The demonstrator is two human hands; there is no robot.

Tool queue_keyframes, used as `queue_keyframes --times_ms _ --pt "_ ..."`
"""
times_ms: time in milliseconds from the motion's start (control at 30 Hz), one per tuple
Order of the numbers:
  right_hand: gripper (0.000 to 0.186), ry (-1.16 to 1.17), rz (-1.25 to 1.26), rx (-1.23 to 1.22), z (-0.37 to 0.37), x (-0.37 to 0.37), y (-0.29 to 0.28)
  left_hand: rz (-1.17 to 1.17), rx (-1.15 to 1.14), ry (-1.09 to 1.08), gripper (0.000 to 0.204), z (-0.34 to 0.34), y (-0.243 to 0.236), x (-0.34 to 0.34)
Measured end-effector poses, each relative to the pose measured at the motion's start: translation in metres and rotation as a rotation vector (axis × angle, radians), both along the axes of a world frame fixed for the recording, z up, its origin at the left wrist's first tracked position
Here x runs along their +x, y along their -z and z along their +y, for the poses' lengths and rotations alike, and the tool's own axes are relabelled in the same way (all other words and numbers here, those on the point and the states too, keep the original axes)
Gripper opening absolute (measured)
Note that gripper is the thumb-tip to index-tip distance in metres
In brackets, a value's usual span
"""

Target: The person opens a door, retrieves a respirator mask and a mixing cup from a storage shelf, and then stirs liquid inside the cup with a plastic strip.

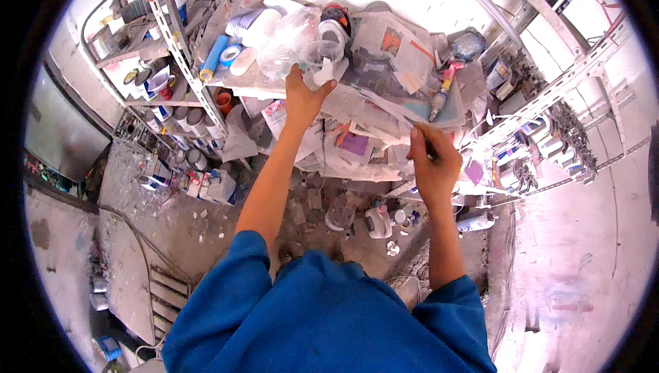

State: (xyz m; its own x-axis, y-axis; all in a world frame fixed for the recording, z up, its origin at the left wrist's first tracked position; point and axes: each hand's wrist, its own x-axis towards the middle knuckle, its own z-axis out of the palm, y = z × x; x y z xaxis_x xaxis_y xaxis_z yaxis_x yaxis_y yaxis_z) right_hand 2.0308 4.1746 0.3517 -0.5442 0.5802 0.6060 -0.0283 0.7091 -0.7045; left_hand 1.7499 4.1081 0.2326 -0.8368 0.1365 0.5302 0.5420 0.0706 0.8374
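At the near edge of the cluttered bench, my left hand (pixel 307 102) has its thumb and fingers spread around the lower part of a clear plastic cup (pixel 322 51). A scrap of white paper (pixel 325 71) shows between thumb and fingers. Behind the cup lies a crumpled clear plastic bag (pixel 292 38). My right hand (pixel 437 163) is closed in front of the bench's right part, thumb against curled fingers. A pale thin strip (pixel 388 106) runs toward its fingertips, but what the fingers hold is unclear. Beyond that hand lies a yellow and red spray tool or bottle (pixel 443 93).
Newspaper (pixel 388 40) covers much of the bench. A blue roll (pixel 214 57) and a blue tape roll (pixel 230 54) lie at its left. Metal shelving with cans (pixel 195 122) stands left, another rack (pixel 549 136) right. A white jug (pixel 378 222) sits on the littered floor.
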Motion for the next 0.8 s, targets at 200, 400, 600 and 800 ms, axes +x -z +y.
queue_keyframes --times_ms 200,400,600,800 --pt "0.01 0.003 -0.055 0.469 0.027 -0.075 -0.05 -0.034 0.003 0.071 0.065 0.045 -0.019 -0.02" --pt "0.009 -0.133 -0.258 0.66 0.019 -0.107 -0.052 0.004 0.134 0.23 0.061 -0.013 -0.04 0.033" --pt "0.017 -0.449 -0.305 0.901 -0.045 -0.14 -0.025 0.126 -0.004 0.106 0.068 -0.117 -0.029 0.065" --pt "0.013 -0.803 -0.216 0.852 -0.131 -0.175 -0.009 0.153 -0.081 -0.088 0.069 -0.236 -0.024 0.077"
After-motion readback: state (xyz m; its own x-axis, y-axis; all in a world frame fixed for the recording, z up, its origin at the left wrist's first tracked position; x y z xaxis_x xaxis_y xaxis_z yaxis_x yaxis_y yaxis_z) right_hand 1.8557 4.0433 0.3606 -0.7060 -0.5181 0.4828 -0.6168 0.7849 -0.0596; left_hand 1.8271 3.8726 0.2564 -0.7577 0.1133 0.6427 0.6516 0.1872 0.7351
